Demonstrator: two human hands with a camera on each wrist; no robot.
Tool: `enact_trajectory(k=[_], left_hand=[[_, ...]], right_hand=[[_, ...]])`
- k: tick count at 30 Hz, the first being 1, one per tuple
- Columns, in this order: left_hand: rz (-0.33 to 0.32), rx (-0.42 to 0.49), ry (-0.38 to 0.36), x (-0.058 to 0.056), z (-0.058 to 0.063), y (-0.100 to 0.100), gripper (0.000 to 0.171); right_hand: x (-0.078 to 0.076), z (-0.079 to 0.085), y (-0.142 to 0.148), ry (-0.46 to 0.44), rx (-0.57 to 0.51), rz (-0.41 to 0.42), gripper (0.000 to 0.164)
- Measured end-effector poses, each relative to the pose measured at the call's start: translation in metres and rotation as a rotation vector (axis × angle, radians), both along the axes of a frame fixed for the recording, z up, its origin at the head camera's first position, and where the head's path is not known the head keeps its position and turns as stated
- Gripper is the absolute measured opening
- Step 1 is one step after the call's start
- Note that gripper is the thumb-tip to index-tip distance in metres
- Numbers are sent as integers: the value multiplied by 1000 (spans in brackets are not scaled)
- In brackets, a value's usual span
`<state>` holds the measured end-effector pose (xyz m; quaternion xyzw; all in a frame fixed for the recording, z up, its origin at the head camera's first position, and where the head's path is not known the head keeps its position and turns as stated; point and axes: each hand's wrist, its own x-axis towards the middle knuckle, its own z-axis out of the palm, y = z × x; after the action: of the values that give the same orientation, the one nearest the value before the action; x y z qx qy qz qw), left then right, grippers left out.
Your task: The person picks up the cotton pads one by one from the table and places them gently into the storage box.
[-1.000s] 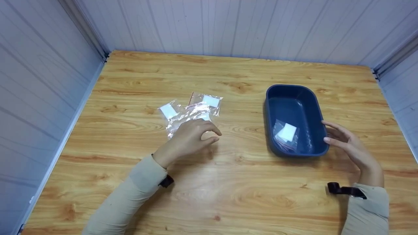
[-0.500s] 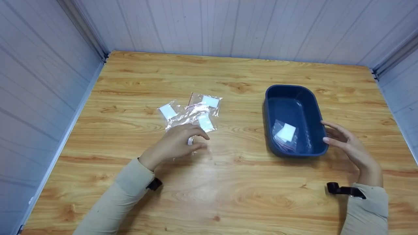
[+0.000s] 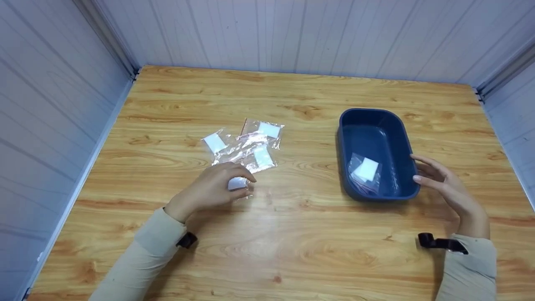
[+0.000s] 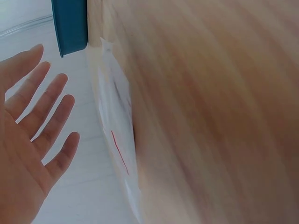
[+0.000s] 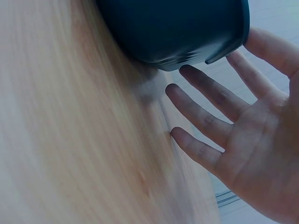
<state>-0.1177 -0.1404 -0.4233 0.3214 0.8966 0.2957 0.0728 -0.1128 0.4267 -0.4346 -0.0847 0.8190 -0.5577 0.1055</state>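
In the head view, my left hand (image 3: 211,186) hovers over a clear zip bag with a white insert (image 3: 238,183), partly hidden under it. The left wrist view shows that hand's fingers (image 4: 53,123) spread and loosely bent, apart from the clear bags (image 4: 117,105) on the table. Several more zip bags (image 3: 263,157) lie overlapping just beyond it. At the right, my right hand (image 3: 453,190) touches the outer right side of a dark blue plastic bin (image 3: 346,167) with thumb and fingertip; its other fingers are extended. Inside the bin lie overlapping zip bags (image 3: 367,170) with white inserts.
The wood-grain table (image 3: 284,251) reaches back to a pale panelled wall (image 3: 276,37). Another panelled wall (image 3: 54,104) runs along the left side. Dark straps (image 3: 443,243) sit at both wrists.
My left hand has moved left and toward me, uncovering a bag with a white insert in the pile. The right hand and the bin have stayed in place.
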Motion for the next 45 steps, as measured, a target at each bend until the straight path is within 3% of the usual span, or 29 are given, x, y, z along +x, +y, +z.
enact_trajectory(k=[7, 13, 26, 45], left_hand=[[24, -37, -33, 2, -4, -11, 24], [9, -57, -34, 4, -6, -21, 28], [-15, -67, -67, 8, -13, -37, 40], [-45, -114, -73, 0, -18, -39, 45]], right_hand=[[0, -1, 0, 7, -8, 7, 54], [0, 0, 0, -9, -40, 5, 55], [0, 1, 0, -12, 4, -1, 56], [0, 1, -1, -10, -44, 13, 55]])
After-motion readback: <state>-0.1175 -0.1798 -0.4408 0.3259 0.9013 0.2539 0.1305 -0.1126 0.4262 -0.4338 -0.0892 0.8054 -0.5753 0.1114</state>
